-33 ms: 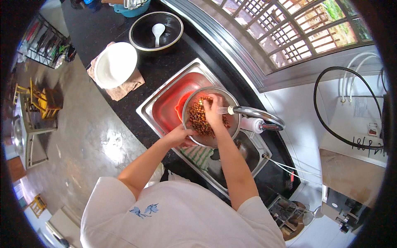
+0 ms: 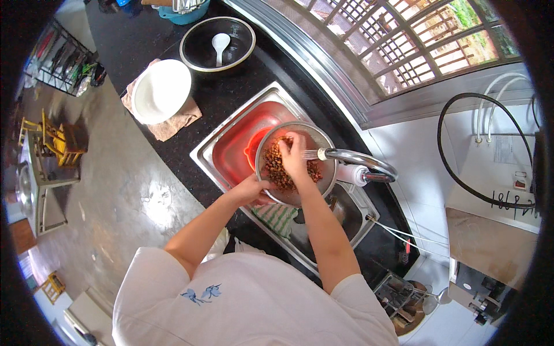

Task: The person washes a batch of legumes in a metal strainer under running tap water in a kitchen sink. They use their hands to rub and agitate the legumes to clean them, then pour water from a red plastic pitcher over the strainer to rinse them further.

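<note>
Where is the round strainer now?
In the head view, the strainer is just right of centre, above the sink, the left hand on its rim.

I see a black, speckled worktop [image 2: 130,40] sweeping from 11 o'clock through the middle of my view round to 4. Set into it, at the centre, I have a steel sink [image 2: 202,153]. A tan cloth [image 2: 180,122] lies flat at 10 o'clock, a pale-rimmed black bowl [image 2: 202,49] rests at 11, and farther out that way stands a teal basin [image 2: 187,16].
</note>
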A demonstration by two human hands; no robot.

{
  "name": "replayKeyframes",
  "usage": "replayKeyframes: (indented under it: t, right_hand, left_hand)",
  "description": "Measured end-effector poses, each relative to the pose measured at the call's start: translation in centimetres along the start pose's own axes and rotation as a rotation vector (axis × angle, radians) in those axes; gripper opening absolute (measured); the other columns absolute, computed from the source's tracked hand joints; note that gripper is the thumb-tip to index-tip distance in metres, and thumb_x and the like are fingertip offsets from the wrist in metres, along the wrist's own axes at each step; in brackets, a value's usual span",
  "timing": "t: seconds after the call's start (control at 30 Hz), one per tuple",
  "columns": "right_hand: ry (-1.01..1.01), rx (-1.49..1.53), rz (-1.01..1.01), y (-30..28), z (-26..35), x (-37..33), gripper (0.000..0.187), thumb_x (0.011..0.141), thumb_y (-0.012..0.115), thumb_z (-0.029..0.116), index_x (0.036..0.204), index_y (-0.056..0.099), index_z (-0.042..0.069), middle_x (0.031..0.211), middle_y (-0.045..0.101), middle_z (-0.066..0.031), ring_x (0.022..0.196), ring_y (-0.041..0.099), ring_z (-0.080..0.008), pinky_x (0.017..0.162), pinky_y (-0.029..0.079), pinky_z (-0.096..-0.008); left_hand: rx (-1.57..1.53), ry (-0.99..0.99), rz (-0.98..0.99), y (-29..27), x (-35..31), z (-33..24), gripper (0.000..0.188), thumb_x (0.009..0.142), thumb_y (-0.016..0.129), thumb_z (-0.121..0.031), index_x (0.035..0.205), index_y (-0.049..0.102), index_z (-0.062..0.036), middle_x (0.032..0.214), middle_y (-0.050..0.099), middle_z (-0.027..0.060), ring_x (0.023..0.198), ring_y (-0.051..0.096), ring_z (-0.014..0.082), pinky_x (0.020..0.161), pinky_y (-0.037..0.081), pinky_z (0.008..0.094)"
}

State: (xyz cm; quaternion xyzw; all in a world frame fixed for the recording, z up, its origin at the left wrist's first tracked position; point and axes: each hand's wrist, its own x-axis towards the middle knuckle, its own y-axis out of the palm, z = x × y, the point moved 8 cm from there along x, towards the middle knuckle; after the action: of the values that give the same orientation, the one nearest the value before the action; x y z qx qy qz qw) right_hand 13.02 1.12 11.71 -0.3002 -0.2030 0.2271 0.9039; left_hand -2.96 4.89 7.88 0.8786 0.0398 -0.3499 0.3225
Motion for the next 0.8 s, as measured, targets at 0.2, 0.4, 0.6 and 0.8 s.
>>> replayKeyframes:
  t: [0.2,0.4,0.6,0.8]
  right_hand:
    - [-0.163,-0.1,0.395,2.0,5.4,-3.1,0.024,0.072,0.065,0.008,0.095,0.056,0.007,0.096,0.055,-0.0122,0.098,0.051,-0.0325,0.087,0.039,-0.0443]
    - [-0.203,-0.406,0.178,-2.4,3.3,-2.6,0.04,0.07,0.067,0.009,0.108,0.058,0.015,0.116,0.048,-0.0108,0.112,0.042,-0.0344,0.096,0.029,-0.0527]
    - [0.233,-0.385,0.043,-2.2,-1.4,-3.1,0.044,0.077,0.066,0.015,0.118,0.05,0.006,0.119,0.046,-0.0214,0.111,0.043,-0.0386,0.094,0.034,-0.0488]
    - [0.04,0.028,0.399,1.1,1.7,-3.8,0.047,0.079,0.066,0.027,0.12,0.05,0.01,0.118,0.048,-0.0193,0.113,0.043,-0.0382,0.095,0.032,-0.0512]
  left_hand:
    - [0.003,0.077,-0.019,-0.7,0.2,-1.7,0.039,0.085,0.049,-0.005,0.123,0.043,0.0004,0.11,0.059,0.0171,0.092,0.063,0.0297,0.074,0.057,0.0419]
    - [-0.048,0.066,-0.087,-1.6,-0.1,-1.8,0.038,0.085,0.047,-0.002,0.123,0.043,0.0005,0.112,0.057,0.0159,0.099,0.06,0.0288,0.082,0.054,0.0438]
    - [0.009,0.082,-0.066,-0.8,-0.3,-1.8,0.039,0.085,0.048,-0.005,0.124,0.043,-0.0003,0.109,0.059,0.0155,0.094,0.063,0.0286,0.075,0.057,0.0412]
    - [0.009,0.044,-0.064,0.4,-1.2,-2.7,0.042,0.085,0.049,-0.006,0.125,0.041,-0.0006,0.114,0.056,0.0171,0.099,0.061,0.0288,0.071,0.058,0.0392]
